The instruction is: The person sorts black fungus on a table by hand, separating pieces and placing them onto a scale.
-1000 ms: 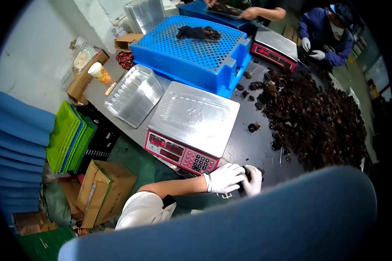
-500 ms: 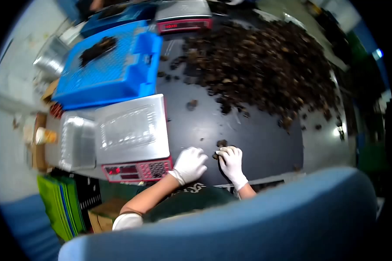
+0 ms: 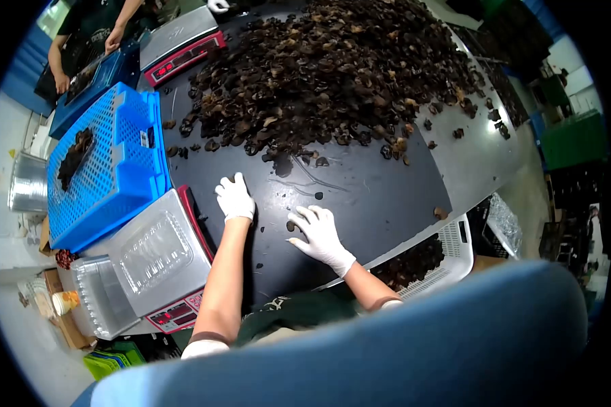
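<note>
My left hand (image 3: 235, 198), in a white glove, reaches forward over the dark tabletop (image 3: 380, 193) with its fingers apart and nothing in it. To its right is my right hand (image 3: 317, 234), also gloved, fingers spread, beside a small dark piece (image 3: 291, 226) near its fingertips. Beyond both hands lies a large heap of dark brown, fungus-like pieces (image 3: 319, 81). Left of my left hand, a clear plastic tray (image 3: 155, 252) rests on a silver scale with a red keypad base.
A blue perforated crate (image 3: 102, 169) stands at the left, a stack of clear containers (image 3: 102, 292) below it. A second scale (image 3: 180, 41) and co-workers' hands are at the upper left. A white basket (image 3: 458, 254) of dark pieces sits at the table's near right edge.
The view has swung right. My hands, close together before, are now farther apart; my left hand has stretched forward toward the heap, and my right hand has opened beside a small piece.
</note>
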`<action>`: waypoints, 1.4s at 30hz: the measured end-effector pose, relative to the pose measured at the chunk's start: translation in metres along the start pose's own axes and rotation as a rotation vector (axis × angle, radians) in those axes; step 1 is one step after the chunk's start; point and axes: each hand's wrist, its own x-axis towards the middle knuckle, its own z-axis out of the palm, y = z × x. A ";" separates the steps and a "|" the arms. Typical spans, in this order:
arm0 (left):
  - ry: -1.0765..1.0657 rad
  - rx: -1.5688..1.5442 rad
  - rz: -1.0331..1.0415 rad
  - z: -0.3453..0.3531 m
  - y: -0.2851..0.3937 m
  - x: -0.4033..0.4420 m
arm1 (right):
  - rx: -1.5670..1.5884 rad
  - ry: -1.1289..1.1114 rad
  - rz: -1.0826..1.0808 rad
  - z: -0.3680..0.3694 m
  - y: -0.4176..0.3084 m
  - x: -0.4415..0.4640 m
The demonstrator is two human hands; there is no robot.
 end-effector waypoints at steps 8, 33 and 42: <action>0.096 -0.375 0.616 0.012 0.046 -0.103 | 0.089 -0.023 0.029 0.012 0.038 0.011; -0.968 -1.724 0.054 -0.077 -0.055 -0.205 | -0.047 -0.453 -0.421 0.098 -0.098 -0.019; -1.027 -1.911 0.101 -0.072 -0.054 -0.208 | -0.244 -0.087 0.026 0.074 -0.035 0.050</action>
